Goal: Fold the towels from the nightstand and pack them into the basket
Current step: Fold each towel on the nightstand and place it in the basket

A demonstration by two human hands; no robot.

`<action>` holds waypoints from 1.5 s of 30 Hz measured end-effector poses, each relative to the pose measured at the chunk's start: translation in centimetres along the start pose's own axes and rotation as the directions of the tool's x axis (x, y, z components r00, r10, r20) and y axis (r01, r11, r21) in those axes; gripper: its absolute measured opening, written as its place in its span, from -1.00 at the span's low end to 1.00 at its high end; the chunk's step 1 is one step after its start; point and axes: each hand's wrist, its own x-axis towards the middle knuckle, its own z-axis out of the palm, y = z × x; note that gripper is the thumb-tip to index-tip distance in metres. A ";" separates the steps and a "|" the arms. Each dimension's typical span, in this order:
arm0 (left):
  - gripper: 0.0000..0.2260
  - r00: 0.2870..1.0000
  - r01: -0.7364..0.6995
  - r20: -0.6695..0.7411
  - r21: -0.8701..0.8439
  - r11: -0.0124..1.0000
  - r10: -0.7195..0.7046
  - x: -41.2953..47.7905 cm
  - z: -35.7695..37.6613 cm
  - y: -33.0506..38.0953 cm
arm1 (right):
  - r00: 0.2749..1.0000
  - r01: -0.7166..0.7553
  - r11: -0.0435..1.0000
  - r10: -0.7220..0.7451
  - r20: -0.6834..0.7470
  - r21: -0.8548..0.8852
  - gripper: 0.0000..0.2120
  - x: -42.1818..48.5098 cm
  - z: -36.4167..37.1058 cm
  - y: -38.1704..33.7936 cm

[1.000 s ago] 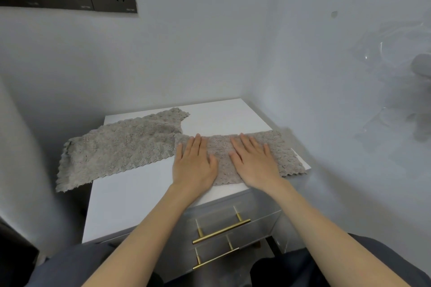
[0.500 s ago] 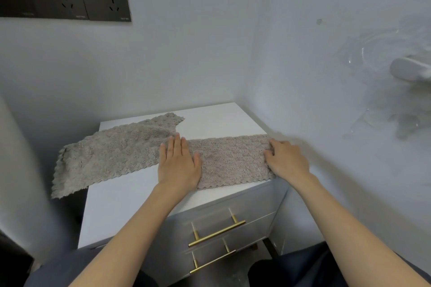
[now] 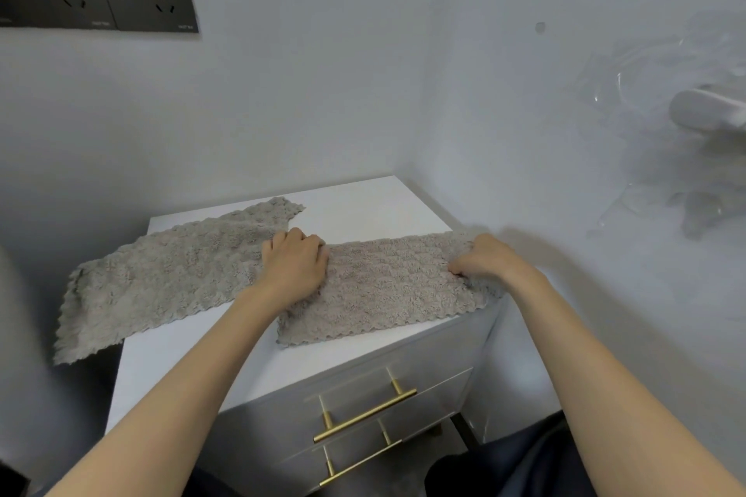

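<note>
Nightstand (image 3: 363,206) top, centre frame, carries the strip-folded towel (image 3: 387,286) near its front edge; left grip (image 3: 296,266) and right grip (image 3: 488,258) each pinch one end, likely to bring them together squarely. Second towel (image 3: 169,278) waits spread at left, overhanging.

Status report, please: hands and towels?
Left hand grips folded towel at left end. Right hand grips right end. Second towel spread alongside, overhanging nightstand leftward. No basket in view.
</note>
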 end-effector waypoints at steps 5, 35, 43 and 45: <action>-0.71 0.999 -0.016 0.033 -0.071 0.997 0.018 0.8 -0.8 -0.6 | 0.992 0.012 0.982 -0.035 -0.118 -0.190 -0.87 -0.2 -0.5 -1.0; -0.80 0.939 0.269 0.342 -0.676 0.686 -0.032 -2.7 -2.3 1.7 | 0.665 0.677 0.727 -0.669 -0.332 -0.111 -0.63 4.0 3.6 -8.4; -0.51 0.995 0.080 0.081 -0.203 0.976 -0.064 -4.0 -1.6 0.9 | 0.754 0.657 0.754 -0.657 -0.022 -0.008 -0.80 0.0 2.2 -5.8; -0.54 1.000 0.017 0.022 -0.179 0.984 -0.014 -4.3 -1.7 0.7 | 0.734 0.679 0.734 -0.678 0.042 -0.019 -0.83 -1.5 1.9 -5.1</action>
